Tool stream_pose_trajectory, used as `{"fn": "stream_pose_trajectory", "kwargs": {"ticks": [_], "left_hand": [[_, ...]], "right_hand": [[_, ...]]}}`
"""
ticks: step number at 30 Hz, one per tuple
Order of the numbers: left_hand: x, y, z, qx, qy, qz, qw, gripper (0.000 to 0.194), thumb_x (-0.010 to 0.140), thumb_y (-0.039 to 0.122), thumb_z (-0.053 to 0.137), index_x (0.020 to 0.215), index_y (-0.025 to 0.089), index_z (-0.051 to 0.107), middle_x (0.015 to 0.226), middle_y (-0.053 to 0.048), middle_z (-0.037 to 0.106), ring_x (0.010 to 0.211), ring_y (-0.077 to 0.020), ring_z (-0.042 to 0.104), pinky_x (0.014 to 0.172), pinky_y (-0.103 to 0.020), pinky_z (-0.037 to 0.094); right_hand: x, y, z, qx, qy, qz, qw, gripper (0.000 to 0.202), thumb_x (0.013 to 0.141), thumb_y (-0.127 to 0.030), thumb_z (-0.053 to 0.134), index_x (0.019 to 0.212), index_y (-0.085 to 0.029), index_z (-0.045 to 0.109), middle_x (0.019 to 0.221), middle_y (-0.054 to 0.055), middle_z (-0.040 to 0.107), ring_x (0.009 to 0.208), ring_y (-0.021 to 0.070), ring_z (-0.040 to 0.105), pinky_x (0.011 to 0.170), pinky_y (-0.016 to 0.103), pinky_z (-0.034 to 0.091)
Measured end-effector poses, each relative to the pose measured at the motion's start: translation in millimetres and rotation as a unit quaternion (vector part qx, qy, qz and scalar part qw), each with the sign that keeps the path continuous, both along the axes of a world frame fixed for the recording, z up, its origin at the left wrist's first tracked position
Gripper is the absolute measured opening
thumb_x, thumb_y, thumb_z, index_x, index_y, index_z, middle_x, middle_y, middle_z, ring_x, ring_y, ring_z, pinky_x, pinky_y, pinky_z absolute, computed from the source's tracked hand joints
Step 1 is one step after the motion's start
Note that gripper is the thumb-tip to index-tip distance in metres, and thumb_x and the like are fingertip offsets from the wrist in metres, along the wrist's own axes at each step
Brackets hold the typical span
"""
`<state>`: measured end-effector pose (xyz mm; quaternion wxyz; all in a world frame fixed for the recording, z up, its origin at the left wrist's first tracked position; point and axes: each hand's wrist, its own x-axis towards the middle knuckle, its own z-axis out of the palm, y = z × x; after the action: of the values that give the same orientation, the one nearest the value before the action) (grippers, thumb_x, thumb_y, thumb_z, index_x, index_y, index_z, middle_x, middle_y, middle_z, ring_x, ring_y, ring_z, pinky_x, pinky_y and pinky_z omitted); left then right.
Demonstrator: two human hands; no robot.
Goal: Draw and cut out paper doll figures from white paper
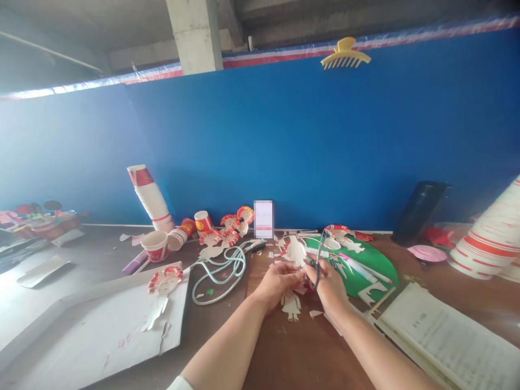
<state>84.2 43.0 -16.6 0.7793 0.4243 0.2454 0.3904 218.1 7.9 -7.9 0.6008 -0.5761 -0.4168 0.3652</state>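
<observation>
My left hand [280, 283] is closed in a pinch on a white paper cutout [296, 250] that stands up above the fingertips. Close beside it, my right hand [328, 287] is wrapped around a pair of scissors [319, 250], whose blades point up and away from me. The two hands nearly touch over the brown table. A figure-shaped paper cutout [291, 309] with legs lies just below the fingers. Behind the hands lie small white paper scraps and a green round mat [377, 260] with markers [357, 266] on it.
A pale cable [221, 276] lies coiled left of my hands. Red-and-white paper cups [155, 246] and a leaning cup stack [152, 200] stand farther left, beyond a flat cardboard box [101, 330]. At right are an open book [450, 330], a black cylinder [420, 211] and another cup stack [483, 244].
</observation>
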Motion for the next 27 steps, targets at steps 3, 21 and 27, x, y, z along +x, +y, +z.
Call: {"fn": "stream_pose_trajectory", "kwargs": {"ticks": [3,21,27], "left_hand": [[-0.8,3.1,-3.1,-0.008,-0.016,0.036,0.999,0.042,0.058,0.027,0.082,0.090,0.011,0.060,0.088,-0.009,0.065,0.075,-0.0167,0.064,0.071,-0.029,0.051],[-7.3,23.2,-6.0,-0.028,-0.003,0.119,0.992,0.034,0.059,0.032,0.081,0.071,0.012,0.057,0.073,-0.005,0.062,0.069,-0.0112,0.060,0.069,-0.024,0.049],[-15.7,28.0,-1.3,-0.021,0.017,0.142,0.989,0.036,0.061,0.037,0.079,0.075,0.014,0.056,0.075,-0.004,0.063,0.064,-0.0102,0.060,0.062,-0.022,0.046]], "right_hand": [[0.3,-0.6,0.1,-0.002,-0.004,-0.002,1.000,0.047,0.071,-0.033,0.067,0.115,-0.016,0.060,0.073,0.002,0.069,0.054,0.0157,0.057,0.049,0.026,0.043],[4.3,-2.6,-1.4,-0.088,-0.062,0.143,0.984,0.037,0.078,-0.046,0.062,0.100,-0.017,0.064,0.069,0.000,0.064,0.047,0.0104,0.048,0.045,0.024,0.038],[10.4,-8.9,9.5,-0.167,-0.058,0.254,0.951,0.035,0.077,-0.049,0.064,0.091,-0.017,0.065,0.069,0.001,0.063,0.049,0.0084,0.046,0.038,0.017,0.025]]}}
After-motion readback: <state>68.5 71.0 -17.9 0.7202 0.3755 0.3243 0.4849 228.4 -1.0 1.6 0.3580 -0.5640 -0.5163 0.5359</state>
